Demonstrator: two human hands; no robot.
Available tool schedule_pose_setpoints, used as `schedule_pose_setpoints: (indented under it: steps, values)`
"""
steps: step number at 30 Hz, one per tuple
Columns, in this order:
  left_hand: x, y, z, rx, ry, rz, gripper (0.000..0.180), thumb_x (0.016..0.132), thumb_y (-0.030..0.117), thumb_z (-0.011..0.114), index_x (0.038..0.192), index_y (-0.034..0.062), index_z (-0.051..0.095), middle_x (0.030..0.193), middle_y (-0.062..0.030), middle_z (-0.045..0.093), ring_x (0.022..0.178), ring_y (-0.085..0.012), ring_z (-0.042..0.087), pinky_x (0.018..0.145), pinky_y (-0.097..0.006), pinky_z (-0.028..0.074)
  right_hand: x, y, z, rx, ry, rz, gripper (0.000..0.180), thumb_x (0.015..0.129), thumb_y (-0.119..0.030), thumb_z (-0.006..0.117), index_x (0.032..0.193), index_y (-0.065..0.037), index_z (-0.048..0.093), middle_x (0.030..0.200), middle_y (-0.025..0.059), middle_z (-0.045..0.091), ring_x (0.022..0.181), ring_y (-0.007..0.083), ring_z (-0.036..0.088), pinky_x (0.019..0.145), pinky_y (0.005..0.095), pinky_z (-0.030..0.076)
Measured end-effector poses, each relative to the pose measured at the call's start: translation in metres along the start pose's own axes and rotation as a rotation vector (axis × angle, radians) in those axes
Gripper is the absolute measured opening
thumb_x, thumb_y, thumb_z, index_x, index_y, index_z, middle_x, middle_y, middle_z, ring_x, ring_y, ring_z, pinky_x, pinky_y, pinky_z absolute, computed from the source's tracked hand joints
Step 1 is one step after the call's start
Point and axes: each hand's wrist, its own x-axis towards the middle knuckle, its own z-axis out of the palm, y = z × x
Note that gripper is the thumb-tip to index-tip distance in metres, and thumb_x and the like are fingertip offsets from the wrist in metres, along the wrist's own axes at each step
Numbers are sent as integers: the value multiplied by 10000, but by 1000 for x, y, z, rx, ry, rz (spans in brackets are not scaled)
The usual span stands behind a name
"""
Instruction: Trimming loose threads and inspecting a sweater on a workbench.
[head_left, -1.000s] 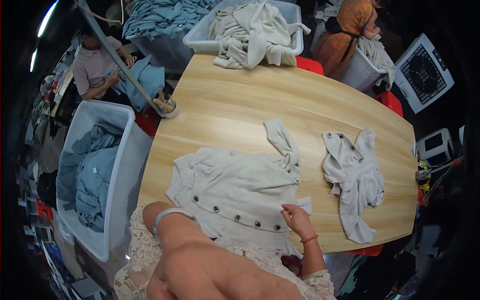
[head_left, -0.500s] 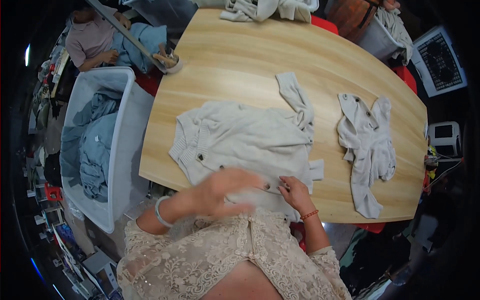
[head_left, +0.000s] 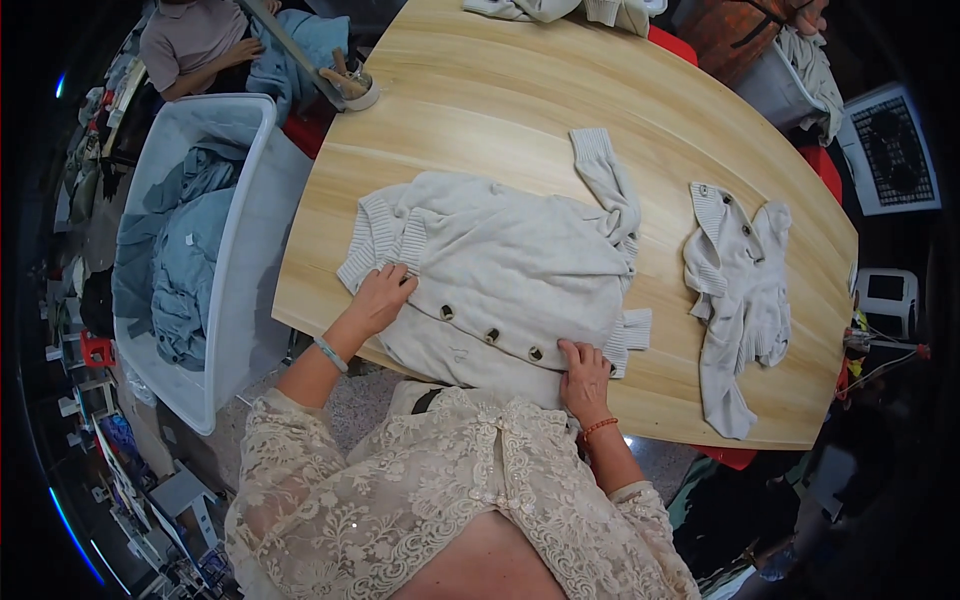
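Observation:
A pale grey knit cardigan (head_left: 520, 240) lies on its side across the wooden table, its ribbed hem to the left. Dark buttons run in a row along its near front edge. My left hand (head_left: 382, 300) is closed on that edge by the ribbed hem, its fingertips on top of the cloth. At the other end of the row, my right hand (head_left: 586, 378) grips the edge with bent fingers; its thumb is partly hidden. Some cloth below the buttons hangs over the table's near side toward me.
A second, smaller-looking grey knit garment (head_left: 740, 280) lies at the right of the table (head_left: 480, 100). A white bin (head_left: 265, 190) with blue-grey garments stands at the left. A small pot of tools (head_left: 362, 95) sits at the far left edge, near a person (head_left: 195, 45) handling blue cloth.
My left hand, blurred and raised before, has moved left and down onto the cardigan's hem end. My right hand's fingers have bent onto the front edge. The row of buttons now shows clearly.

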Motion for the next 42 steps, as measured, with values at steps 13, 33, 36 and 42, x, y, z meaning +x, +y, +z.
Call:
schedule_pose_setpoints:
  steps: [13, 33, 36, 42]
  values:
    - [140, -19, -135, -66, 747, -45, 151, 744, 13, 583, 871, 91, 562, 886, -91, 552, 764, -301, 588, 614, -387, 481, 123, 48, -172, 130, 728, -14, 378, 704, 91, 505, 1047, -48, 581, 919, 121, 585, 844, 300, 574, 694, 375, 436]
    - [12, -13, 6, -132, 246, -222, 546, 681, 48, 685, 1193, 93, 500, 1135, -120, 490, 1008, -320, 489, 819, -432, 403, 24, 46, -22, 208, -53, 275, 367, 665, -193, 743, 990, -115, 590, 946, 62, 549, 962, 283, 518, 784, 402, 398]
    - [18, -20, 5, -100, 153, -223, 458, 675, 26, 673, 1110, 77, 536, 1058, -109, 518, 973, -321, 498, 794, -432, 413, 24, 47, -34, 133, -9, 192, 205, 667, -156, 729, 800, -81, 593, 872, 61, 566, 870, 282, 547, 744, 392, 419]
    - [8, -35, -13, -336, 48, -176, 204, 674, 8, 662, 871, 32, 613, 811, -113, 569, 807, -295, 563, 711, -373, 457, -2, 56, -61, 794, -192, 259, 184, 748, -97, 657, 904, -19, 599, 809, 91, 632, 737, 209, 591, 714, 316, 473]
